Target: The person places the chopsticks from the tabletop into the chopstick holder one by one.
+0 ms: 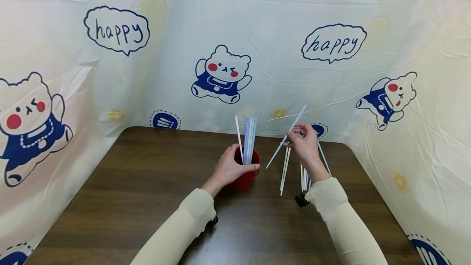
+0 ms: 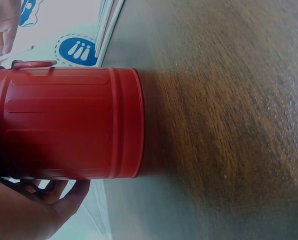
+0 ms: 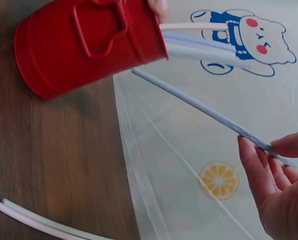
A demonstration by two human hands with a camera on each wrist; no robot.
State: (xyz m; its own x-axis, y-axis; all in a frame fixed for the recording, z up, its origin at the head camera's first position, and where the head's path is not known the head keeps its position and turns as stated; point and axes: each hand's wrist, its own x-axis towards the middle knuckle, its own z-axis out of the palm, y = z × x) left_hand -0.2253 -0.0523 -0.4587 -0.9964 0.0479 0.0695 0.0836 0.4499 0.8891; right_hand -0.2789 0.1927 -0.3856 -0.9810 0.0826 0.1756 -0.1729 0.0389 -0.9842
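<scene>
Fingers of the right hand [image 1: 305,144] nearly closed, thumb and fingertips pinching 1 light-blue stick [image 3: 189,100]; it slants, lower tip just right of the red cup [image 2: 74,120], not inside. Fingers of the left hand [image 1: 229,169] spread wide and curled round the cup, which stands on the table [image 1: 147,199] near the middle of its far edge, with upright sticks [image 1: 250,140] in it. Step in hand, judged: filling the cup; next move calls for raising the tip over the rim, then release. Loose sticks [image 1: 284,171] lie towards the far right corner. Writing: "happy" in 2 speech bubbles [image 1: 117,31] on the sheet [image 1: 272,15] behind. No brand made out.
</scene>
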